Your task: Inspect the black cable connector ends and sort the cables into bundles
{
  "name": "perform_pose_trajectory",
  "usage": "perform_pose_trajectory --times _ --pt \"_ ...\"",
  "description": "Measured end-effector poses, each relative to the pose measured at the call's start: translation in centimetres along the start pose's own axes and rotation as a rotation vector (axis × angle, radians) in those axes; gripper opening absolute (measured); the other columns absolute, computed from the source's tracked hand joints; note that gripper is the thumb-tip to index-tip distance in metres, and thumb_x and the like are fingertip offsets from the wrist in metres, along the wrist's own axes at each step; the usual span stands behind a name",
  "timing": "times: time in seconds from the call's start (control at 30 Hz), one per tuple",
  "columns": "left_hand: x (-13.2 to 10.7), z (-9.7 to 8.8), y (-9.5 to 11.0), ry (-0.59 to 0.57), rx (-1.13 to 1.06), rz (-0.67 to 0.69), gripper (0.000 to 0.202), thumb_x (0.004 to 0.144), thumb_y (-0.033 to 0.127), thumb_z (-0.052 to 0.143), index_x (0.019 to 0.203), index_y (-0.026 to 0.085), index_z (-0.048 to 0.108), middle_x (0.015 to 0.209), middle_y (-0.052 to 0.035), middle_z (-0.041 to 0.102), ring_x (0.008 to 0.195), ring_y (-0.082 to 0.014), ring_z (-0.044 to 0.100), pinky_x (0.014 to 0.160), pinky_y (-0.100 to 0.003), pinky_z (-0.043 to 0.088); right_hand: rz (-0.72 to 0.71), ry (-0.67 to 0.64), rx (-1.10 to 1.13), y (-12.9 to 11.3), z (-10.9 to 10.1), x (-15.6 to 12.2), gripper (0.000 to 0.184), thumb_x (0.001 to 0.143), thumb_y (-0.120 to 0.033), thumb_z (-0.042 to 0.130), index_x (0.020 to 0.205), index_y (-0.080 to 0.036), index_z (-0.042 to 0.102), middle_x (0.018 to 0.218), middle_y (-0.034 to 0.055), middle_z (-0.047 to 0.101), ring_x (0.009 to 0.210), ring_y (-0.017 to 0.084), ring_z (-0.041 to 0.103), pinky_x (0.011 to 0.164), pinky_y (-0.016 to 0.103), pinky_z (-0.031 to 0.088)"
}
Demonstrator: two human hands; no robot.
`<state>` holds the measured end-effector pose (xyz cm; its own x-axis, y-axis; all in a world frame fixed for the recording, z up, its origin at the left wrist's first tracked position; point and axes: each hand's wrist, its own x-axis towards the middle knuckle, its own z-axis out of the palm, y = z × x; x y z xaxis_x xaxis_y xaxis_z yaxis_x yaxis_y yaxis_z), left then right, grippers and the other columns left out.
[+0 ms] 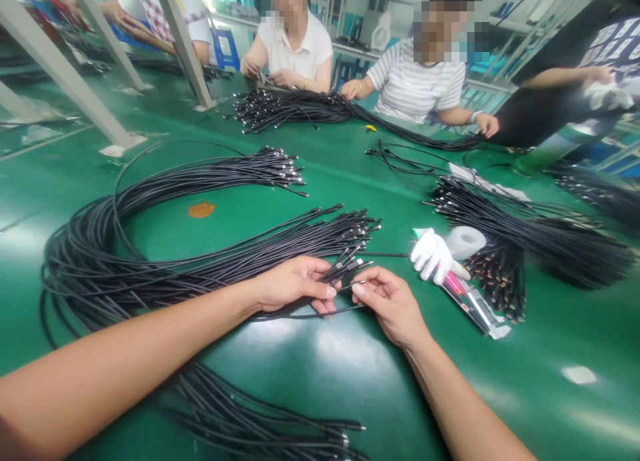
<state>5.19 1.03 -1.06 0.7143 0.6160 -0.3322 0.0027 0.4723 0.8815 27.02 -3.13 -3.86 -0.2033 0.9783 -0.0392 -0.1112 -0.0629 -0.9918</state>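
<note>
A thick bundle of black cables with metal plugs curves round the left of the green table. At its lower edge my left hand is closed on several cables, their plug ends poking out past the thumb and fingers. Just to the right, my right hand pinches the end of a single cable between thumb and forefinger. Both hands are close together above the table. Nearer to me, under my left forearm, lies another group of black cables, partly hidden by the arm.
White gloves, a tape roll and a box cutter lie right of my hands, beside more cable bundles. Across the table, people handle another bundle. Metal posts stand on the left. An orange-brown patch marks the tabletop.
</note>
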Motion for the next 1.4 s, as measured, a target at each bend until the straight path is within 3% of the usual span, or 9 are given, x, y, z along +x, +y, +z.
perform_pose_trajectory --times 0.13,0.3,0.5,0.63,0.73,0.83,1.07,1.23,1.4 --pt "0.3 -0.4 -0.1 0.014 -0.012 0.030 0.032 0.075 0.029 0.082 0.094 0.010 0.065 0.077 -0.0078 0.074 0.070 -0.0180 0.073 0.069 -0.028 0.061 -0.033 -0.023 -0.003 0.1 0.0 0.2 0.019 0.084 -0.034 0.077 0.089 -0.019 0.067 0.074 0.0000 0.067 0.065 0.011 0.059 0.063 0.024 0.046" --pt "0.6 -0.8 -0.1 0.042 -0.049 0.038 0.032 0.073 0.027 0.084 0.092 0.010 0.065 0.083 -0.0068 0.073 0.078 -0.0179 0.073 0.077 -0.029 0.061 -0.079 -0.089 0.028 0.4 -0.2 0.1 0.017 0.085 -0.033 0.075 0.087 -0.019 0.065 0.094 0.0051 0.073 0.078 0.016 0.065 0.074 0.029 0.051" --pt "0.5 -1.0 -0.2 0.037 -0.007 0.044 0.035 0.073 0.027 0.085 0.094 0.009 0.063 0.080 -0.0092 0.074 0.071 -0.0156 0.072 0.074 -0.025 0.059 -0.163 -0.190 -0.023 0.1 -0.4 -0.2 0.019 0.088 -0.035 0.070 0.080 -0.018 0.069 0.088 0.0073 0.076 0.083 0.020 0.068 0.080 0.033 0.050" --pt "0.4 -0.7 0.2 0.038 0.017 0.040 0.035 0.071 0.027 0.086 0.092 0.010 0.062 0.078 -0.0072 0.073 0.074 -0.0179 0.073 0.076 -0.030 0.061 -0.131 -0.395 -0.028 -0.9 -0.9 -0.5 0.033 0.093 -0.042 0.063 0.076 -0.015 0.073 0.087 0.0114 0.077 0.084 0.024 0.071 0.082 0.038 0.052" --pt "-0.3 -0.1 0.8 0.051 0.080 0.021 0.034 0.070 0.026 0.086 0.090 0.011 0.063 0.076 -0.0052 0.071 0.066 -0.0153 0.071 0.067 -0.026 0.061 -0.070 -0.565 0.008 -1.7 -1.4 -0.7 0.036 0.092 -0.044 0.062 0.081 -0.012 0.075 0.091 0.0141 0.077 0.088 0.027 0.072 0.087 0.042 0.053" --pt "-1.4 0.6 0.8 0.012 0.107 0.044 0.032 0.073 0.025 0.084 0.092 0.011 0.063 0.075 -0.0026 0.068 0.060 -0.0122 0.067 0.057 -0.022 0.057 0.013 -0.636 0.024 -2.1 -1.6 -0.9 0.037 0.091 -0.045 0.065 0.081 -0.011 0.076 0.087 0.0139 0.077 0.085 0.025 0.073 0.085 0.040 0.055" --pt "-2.3 0.9 -0.7 -0.052 0.022 -0.003 0.029 0.074 0.021 0.081 0.088 0.014 0.057 0.068 0.0010 0.064 0.050 -0.0088 0.061 0.049 -0.018 0.052 0.223 -0.434 0.142 -1.2 -0.8 -0.5 0.028 0.078 -0.034 0.083 0.085 -0.013 0.065 0.071 0.0058 0.073 0.063 0.019 0.072 0.059 0.029 0.060" --pt "-1.9 0.6 -1.0 -0.076 -0.003 -0.009 0.028 0.075 0.021 0.080 0.087 0.014 0.056 0.065 0.0012 0.063 0.048 -0.0087 0.059 0.045 -0.017 0.048 0.177 -0.364 0.208 -0.8 -0.6 -0.3 0.037 0.074 -0.025 0.086 0.103 -0.018 0.063 0.083 0.0010 0.070 0.067 0.015 0.070 0.059 0.027 0.061" --pt "-2.0 0.6 -1.2 -0.084 -0.045 0.006 0.028 0.075 0.020 0.080 0.088 0.015 0.056 0.068 0.0017 0.063 0.050 -0.0090 0.060 0.046 -0.018 0.048 0.144 -0.329 0.186 -0.6 -0.6 -0.5 0.026 0.078 -0.023 0.083 0.096 -0.016 0.066 0.074 0.0011 0.069 0.064 0.014 0.069 0.059 0.026 0.060"
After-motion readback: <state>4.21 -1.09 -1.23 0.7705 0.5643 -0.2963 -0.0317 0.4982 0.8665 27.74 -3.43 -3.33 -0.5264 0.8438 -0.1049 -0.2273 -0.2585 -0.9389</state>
